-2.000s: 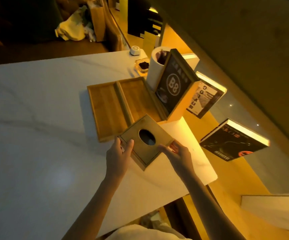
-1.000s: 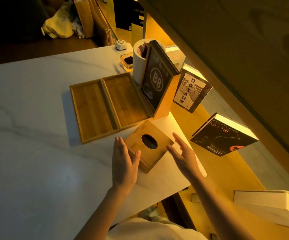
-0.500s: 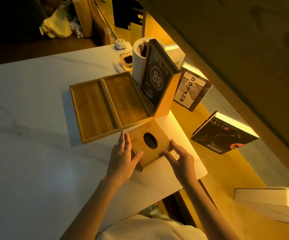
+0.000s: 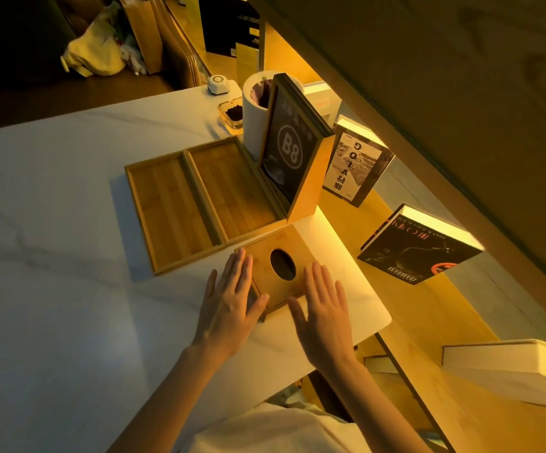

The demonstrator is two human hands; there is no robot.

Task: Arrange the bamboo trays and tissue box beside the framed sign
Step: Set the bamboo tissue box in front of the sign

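Two bamboo trays lie side by side on the white marble table (image 4: 52,289): the left tray (image 4: 170,210) and the right tray (image 4: 232,188), which touches the framed "B8" sign (image 4: 286,152). The square bamboo tissue box (image 4: 276,256), with an oval hole in its lid, sits just in front of the trays and the sign's base. My left hand (image 4: 229,302) lies flat with spread fingers on the box's near left corner. My right hand (image 4: 322,308) rests flat against its near right edge. Neither hand grips it.
Behind the sign stand a white cylinder (image 4: 253,109), a small glass dish (image 4: 232,114) and a white puck (image 4: 217,84). Books (image 4: 418,243) lean on the lit shelf to the right. The table's edge runs close by my right hand.
The tissue box has slid away from me and turned square, up against the trays and the sign's base. Both hands went from gripping its sides to lying flat on its near edge.
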